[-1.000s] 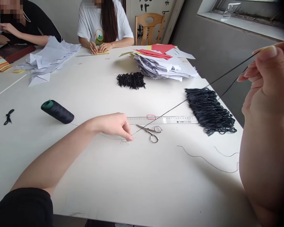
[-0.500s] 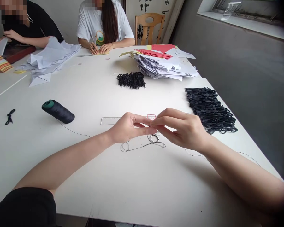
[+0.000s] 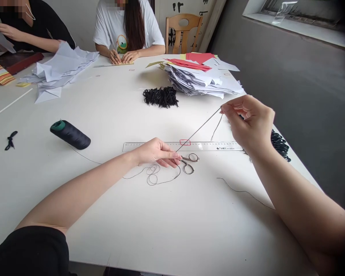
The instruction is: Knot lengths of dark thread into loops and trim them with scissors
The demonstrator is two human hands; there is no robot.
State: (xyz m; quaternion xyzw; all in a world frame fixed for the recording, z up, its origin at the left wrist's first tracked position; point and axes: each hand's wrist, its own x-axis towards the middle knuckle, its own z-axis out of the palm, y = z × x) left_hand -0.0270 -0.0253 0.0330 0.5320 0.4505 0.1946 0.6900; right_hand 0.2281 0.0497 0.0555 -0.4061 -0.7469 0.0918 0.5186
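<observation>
A dark thread [image 3: 199, 127] runs taut and slanting between my two hands. My left hand [image 3: 158, 152] pinches its lower part just in front of the ruler. Higher up and to the right, my right hand [image 3: 248, 120] pinches the upper part, and a short tail hangs from the fingers. Loose thread curls lie on the table by my left hand, and a line leads to the black thread spool [image 3: 70, 134] on its side. Small metal scissors [image 3: 189, 168] lie beside my left fingertips, blades hidden. The clear ruler [image 3: 202, 146] lies flat behind them.
Bundled black cord loops [image 3: 280, 145] lie at right, partly behind my right hand; a smaller black bundle [image 3: 161, 97] lies farther back. Beyond are a paper stack [image 3: 195, 82] and crumpled white paper [image 3: 63, 69]. Two people sit across the white table [image 3: 149, 226].
My right hand has moved up and right, away from my left hand, drawing the thread taut between them. The scissors and more of the ruler have come into sight.
</observation>
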